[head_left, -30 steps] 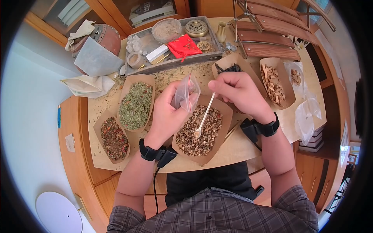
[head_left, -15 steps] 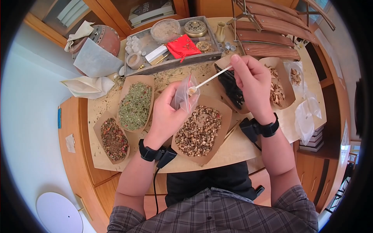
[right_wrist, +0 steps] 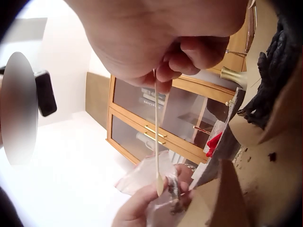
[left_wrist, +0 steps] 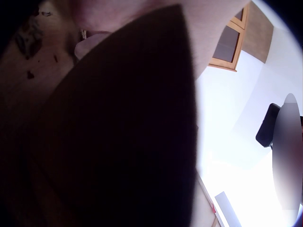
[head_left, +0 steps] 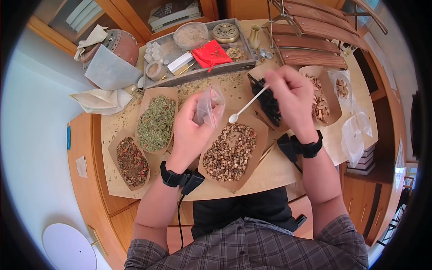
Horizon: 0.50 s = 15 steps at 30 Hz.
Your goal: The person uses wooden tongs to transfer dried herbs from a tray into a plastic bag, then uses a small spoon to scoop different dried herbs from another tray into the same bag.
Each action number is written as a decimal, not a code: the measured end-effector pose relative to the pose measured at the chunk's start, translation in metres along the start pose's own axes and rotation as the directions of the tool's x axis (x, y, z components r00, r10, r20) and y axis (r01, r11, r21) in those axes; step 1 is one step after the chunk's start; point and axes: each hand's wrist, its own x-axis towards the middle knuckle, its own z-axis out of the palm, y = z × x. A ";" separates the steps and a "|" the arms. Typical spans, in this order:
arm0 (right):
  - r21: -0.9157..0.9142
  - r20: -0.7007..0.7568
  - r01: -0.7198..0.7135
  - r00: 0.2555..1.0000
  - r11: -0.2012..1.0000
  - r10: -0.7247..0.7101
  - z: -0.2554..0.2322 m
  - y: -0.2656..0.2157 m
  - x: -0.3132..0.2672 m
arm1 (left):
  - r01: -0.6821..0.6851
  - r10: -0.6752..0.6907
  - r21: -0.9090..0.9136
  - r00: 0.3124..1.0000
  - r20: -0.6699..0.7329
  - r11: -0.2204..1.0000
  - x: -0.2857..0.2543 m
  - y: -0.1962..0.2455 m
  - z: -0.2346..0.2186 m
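Note:
In the head view my left hand (head_left: 191, 123) holds a small clear zip bag (head_left: 209, 105) with a red line at its mouth, upright between thumb and fingers. My right hand (head_left: 294, 99) pinches the end of a thin white spoon (head_left: 249, 105); its small bowl looks bare, just right of the bag and over the far edge of a paper tray (head_left: 261, 135). Chopped brown pieces (head_left: 229, 155) fill that tray. The right wrist view shows the spoon handle (right_wrist: 157, 118) leaving my fingertips, with the bag behind. A dark shape blocks most of the left wrist view.
Paper trays hold green herb (head_left: 156, 122), a reddish-brown mix (head_left: 132, 162), black strips (head_left: 269, 105) and pale bark pieces (head_left: 320, 108). Behind stands a grey wooden tray (head_left: 198, 78) with a red cloth (head_left: 212, 54). A folded slatted stand (head_left: 310, 36) occupies the back right.
The spoon rose from the brown pieces to the bag's mouth with some material on it, then came back right and down, its bowl now bare. The left hand tilted the bag slightly.

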 end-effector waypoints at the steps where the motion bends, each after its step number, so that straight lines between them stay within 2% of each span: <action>1: -0.086 0.047 0.082 0.996 0.993 -0.079 0.003 0.005 -0.001 | -0.004 0.004 0.003 1.000 -0.007 1.000 0.000 -0.001 0.000; 2: -0.087 0.046 0.083 0.996 0.993 -0.079 0.004 0.005 -0.001 | -0.009 0.010 0.007 1.000 -0.016 1.000 0.000 -0.001 0.000; 5: -0.205 0.274 0.146 0.958 0.968 -0.087 0.007 0.000 -0.003 | -0.011 0.012 0.014 1.000 -0.017 1.000 0.000 0.002 0.000; 6: -0.204 0.275 0.147 0.957 0.968 -0.087 0.007 -0.001 -0.002 | -0.011 0.012 0.014 1.000 -0.019 1.000 0.001 0.002 -0.001; 8: -0.262 0.452 0.157 0.892 0.952 -0.023 0.006 -0.001 -0.001 | -0.007 0.008 0.039 1.000 -0.014 0.999 0.000 0.004 -0.001; 15: -0.284 0.567 0.024 0.810 0.959 0.147 0.005 -0.011 -0.002 | -0.013 0.014 0.045 1.000 -0.012 0.999 0.001 0.004 -0.001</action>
